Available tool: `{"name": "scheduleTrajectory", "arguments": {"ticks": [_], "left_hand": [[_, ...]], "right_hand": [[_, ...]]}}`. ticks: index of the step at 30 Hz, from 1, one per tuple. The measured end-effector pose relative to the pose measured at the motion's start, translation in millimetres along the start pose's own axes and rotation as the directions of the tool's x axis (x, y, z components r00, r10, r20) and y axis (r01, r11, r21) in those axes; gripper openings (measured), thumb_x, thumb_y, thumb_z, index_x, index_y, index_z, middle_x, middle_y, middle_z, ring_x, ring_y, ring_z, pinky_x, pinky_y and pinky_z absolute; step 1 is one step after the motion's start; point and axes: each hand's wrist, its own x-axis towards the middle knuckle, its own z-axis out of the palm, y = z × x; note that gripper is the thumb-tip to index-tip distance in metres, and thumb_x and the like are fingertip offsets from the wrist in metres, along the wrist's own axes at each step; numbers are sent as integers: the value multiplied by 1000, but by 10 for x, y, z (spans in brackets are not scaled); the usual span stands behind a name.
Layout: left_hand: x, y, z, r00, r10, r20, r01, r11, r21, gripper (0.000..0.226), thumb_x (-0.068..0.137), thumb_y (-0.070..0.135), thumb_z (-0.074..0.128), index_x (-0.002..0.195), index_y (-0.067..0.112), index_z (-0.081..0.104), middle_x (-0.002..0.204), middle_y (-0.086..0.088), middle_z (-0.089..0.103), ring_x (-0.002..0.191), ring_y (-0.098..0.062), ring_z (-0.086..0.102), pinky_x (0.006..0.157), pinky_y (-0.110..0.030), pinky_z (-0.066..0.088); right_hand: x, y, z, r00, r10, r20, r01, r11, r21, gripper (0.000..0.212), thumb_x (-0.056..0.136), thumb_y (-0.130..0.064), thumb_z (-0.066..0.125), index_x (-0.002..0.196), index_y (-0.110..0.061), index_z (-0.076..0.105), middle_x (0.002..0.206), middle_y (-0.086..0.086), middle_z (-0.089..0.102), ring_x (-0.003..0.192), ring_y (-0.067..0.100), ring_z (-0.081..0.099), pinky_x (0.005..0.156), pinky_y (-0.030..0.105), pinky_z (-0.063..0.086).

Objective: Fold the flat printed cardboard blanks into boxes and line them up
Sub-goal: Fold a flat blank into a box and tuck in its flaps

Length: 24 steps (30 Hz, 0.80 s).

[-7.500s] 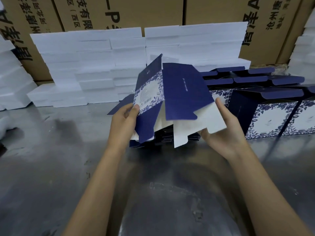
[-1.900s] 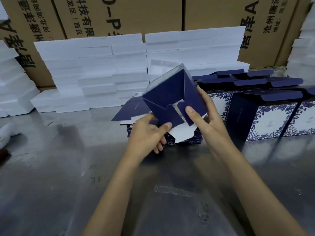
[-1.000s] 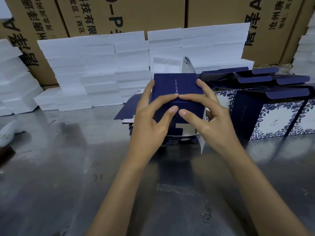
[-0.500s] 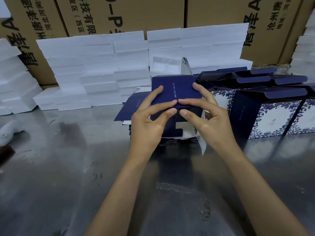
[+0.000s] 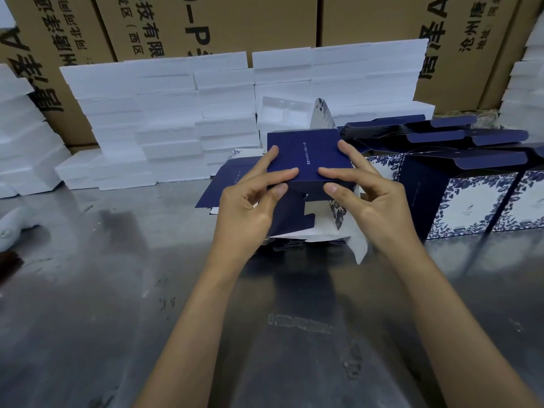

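Observation:
A half-formed navy box (image 5: 306,154) with a small line of white print sits between my hands, above the stack of flat blanks (image 5: 232,184). My left hand (image 5: 250,201) grips its left side, fingers on the top panel and thumb underneath. My right hand (image 5: 371,198) grips the right side the same way. Under the top panel the navy bottom flaps (image 5: 291,216) and white inner flaps (image 5: 356,245) hang loose. Finished boxes (image 5: 471,201) with blue floral fronts stand in a row at the right, their lids open.
White foam slabs (image 5: 164,125) are stacked along the back and at both sides. Brown printed cartons (image 5: 223,22) stand behind them. The shiny metal table (image 5: 147,290) stretches toward me. A pale object (image 5: 11,231) lies at the left edge.
The loose blank has been squared into a box shape. In the last second my fingers slid apart along the top panel's front edge and the box tilted slightly flatter.

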Motion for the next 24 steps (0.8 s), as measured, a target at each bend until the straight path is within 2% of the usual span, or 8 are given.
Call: {"name": "scheduleTrajectory", "arguments": {"ticks": [4, 6, 8, 11, 14, 17, 20, 24], "left_hand": [[23, -28, -24, 1000, 3, -25, -3, 1000, 14, 28, 97, 3, 61, 110, 24, 75, 143, 11, 57, 133, 1, 49, 113, -43, 42], [9, -31, 6, 998, 6, -55, -5, 1000, 14, 28, 97, 4, 61, 111, 24, 74, 144, 10, 56, 134, 1, 47, 113, -40, 42], [-18, -28, 55, 989, 116, -94, -94, 972, 215, 32, 96, 7, 62, 120, 28, 68, 154, 11, 44, 146, -4, 33, 118, -37, 34], [-41, -36, 115, 930, 358, 88, -347, 769, 536, 48, 82, 20, 68, 126, 32, 55, 166, 7, 20, 155, -20, 4, 120, -49, 22], [-61, -81, 166, 900, 333, 283, -434, 613, 660, 63, 69, 42, 76, 126, 33, 51, 168, 1, 8, 155, -28, -3, 117, -56, 23], [-77, -136, 173, 915, 281, 288, -403, 609, 683, 65, 69, 46, 81, 125, 30, 50, 166, -2, 12, 155, -27, 3, 116, -44, 21], [-72, -177, 167, 905, 354, 236, -413, 600, 685, 45, 81, 34, 75, 120, 24, 56, 160, -5, 29, 152, -27, 19, 116, -40, 27], [-63, -233, 162, 905, 399, 149, -378, 592, 712, 29, 90, 24, 70, 116, 19, 60, 153, -7, 40, 148, -28, 26, 116, -42, 31]], "right_hand": [[17, 35, -57, 1000, 8, 8, -8, 997, 72, 31, 93, 5, 65, 112, -19, 74, 153, -2, 50, 140, 2, 46, 115, 40, 43], [25, 61, -49, 1000, 11, -12, -10, 996, 91, 30, 94, 5, 66, 110, -18, 76, 152, 0, 51, 140, 3, 47, 115, 44, 43], [27, 85, -38, 999, 16, -33, -13, 994, 107, 29, 94, 2, 67, 110, -20, 77, 152, -2, 52, 141, 3, 45, 116, 46, 42], [31, 82, -60, 999, 9, -52, -2, 993, 118, 29, 95, -3, 67, 113, -24, 75, 153, -4, 50, 141, -2, 43, 110, 34, 46], [29, 59, -76, 999, 5, -32, -2, 994, 111, 30, 96, -3, 66, 114, -24, 74, 155, -6, 48, 141, -5, 41, 108, 27, 45], [17, 34, -64, 1000, 23, -8, -22, 995, 96, 30, 96, 0, 65, 114, -22, 74, 156, -6, 45, 139, -7, 42, 112, 26, 42], [8, -1, -49, 999, 31, 8, -32, 995, 94, 29, 97, -4, 64, 119, -20, 73, 153, -5, 49, 137, -6, 45, 109, 24, 44], [46, -9, -75, 990, 120, 70, -136, 949, 285, 35, 107, -17, 45, 136, -22, 63, 144, -4, 60, 136, 7, 52, 113, 33, 42]]}}
